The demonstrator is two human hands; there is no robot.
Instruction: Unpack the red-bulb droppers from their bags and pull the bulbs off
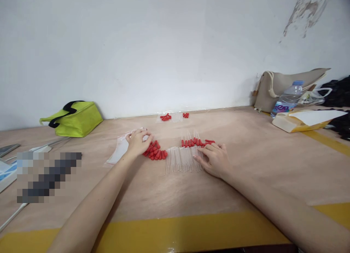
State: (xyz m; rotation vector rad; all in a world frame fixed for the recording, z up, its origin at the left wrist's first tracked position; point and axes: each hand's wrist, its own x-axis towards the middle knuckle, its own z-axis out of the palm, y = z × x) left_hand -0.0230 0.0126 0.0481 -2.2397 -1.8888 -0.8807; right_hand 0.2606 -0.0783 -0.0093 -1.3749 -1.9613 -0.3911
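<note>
A row of clear glass droppers (182, 159) with red rubber bulbs (197, 141) lies on the table's brown surface (246, 154) in front of me. My right hand (214, 159) rests palm down on the right end of the row, fingers spread over the tubes. My left hand (138, 141) lies over a clear plastic bag (119, 151), fingers curled at a pile of loose red bulbs (155, 152); whether it grips anything I cannot tell.
A second small bag with red bulbs (169, 117) lies by the wall. A lime green bag (73, 119) sits at the left. A beige tote (284, 86), a water bottle (287, 99) and a paper envelope (306, 121) stand at the right. Yellow tape (175, 231) edges the table.
</note>
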